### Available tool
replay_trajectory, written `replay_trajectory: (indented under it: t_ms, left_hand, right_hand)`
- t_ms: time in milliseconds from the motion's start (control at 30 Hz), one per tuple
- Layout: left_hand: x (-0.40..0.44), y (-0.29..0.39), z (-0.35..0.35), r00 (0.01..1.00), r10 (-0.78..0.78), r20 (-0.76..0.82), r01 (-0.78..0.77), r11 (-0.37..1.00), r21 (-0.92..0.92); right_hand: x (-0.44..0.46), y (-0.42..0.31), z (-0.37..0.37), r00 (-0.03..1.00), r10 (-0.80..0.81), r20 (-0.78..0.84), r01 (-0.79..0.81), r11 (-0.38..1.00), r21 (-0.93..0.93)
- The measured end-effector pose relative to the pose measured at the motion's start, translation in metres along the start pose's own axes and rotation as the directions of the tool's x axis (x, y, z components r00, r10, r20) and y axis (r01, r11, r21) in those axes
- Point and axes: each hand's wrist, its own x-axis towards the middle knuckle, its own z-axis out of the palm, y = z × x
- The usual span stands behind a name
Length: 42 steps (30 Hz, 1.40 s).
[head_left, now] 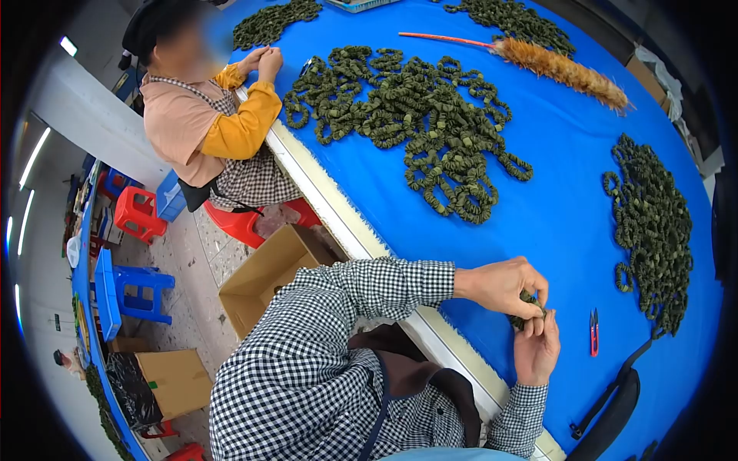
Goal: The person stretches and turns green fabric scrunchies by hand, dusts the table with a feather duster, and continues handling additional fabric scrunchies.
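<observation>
My left hand (503, 288) reaches in from the left over the blue cloth, thumb and fingers pinched on a dark green ridged bracelet (526, 301). Just below it, my right hand (536, 349) has its fingertips closed at the lower side of the same bracelet. Much of the bracelet is hidden behind my fingers. Red-handled thread snips (594, 334) lie on the cloth to the right of my right hand. A large pile of similar green bracelets (415, 115) lies beyond my hands, and another pile (649, 230) sits at the right.
A feather duster (565, 73) lies at the far side of the blue-covered table (553, 207). A black strapped pouch (611, 415) rests at lower right. Another person (223, 131) sits upper left, hands together. A cardboard box (265, 280) and blue stool (144, 292) stand on the floor.
</observation>
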Motion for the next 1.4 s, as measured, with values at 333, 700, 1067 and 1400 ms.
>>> replay_trajectory:
  t_ms: [333, 700, 1067, 1400]
  left_hand:
    - [-0.002, 0.002, -0.004, 0.983, -0.157, 0.098, 0.180, 0.935, -0.307]
    - [0.000, 0.005, 0.006, 0.991, -0.101, 0.086, 0.107, 0.991, -0.075]
    - [0.002, 0.003, 0.002, 0.997, -0.043, 0.057, 0.057, 0.962, -0.267]
    - [0.013, -0.011, 0.000, 0.887, -0.420, 0.193, 0.422, 0.564, -0.709]
  right_hand:
    - [0.002, -0.003, 0.001, 0.987, -0.070, 0.143, 0.088, 0.988, -0.125]
    - [0.000, -0.008, 0.010, 0.996, 0.047, 0.081, -0.023, 0.960, -0.278]
    - [0.000, -0.006, 0.007, 0.980, -0.024, 0.199, 0.025, 1.000, -0.002]
    - [0.014, -0.009, -0.003, 0.997, 0.038, 0.069, -0.026, 0.985, -0.171]
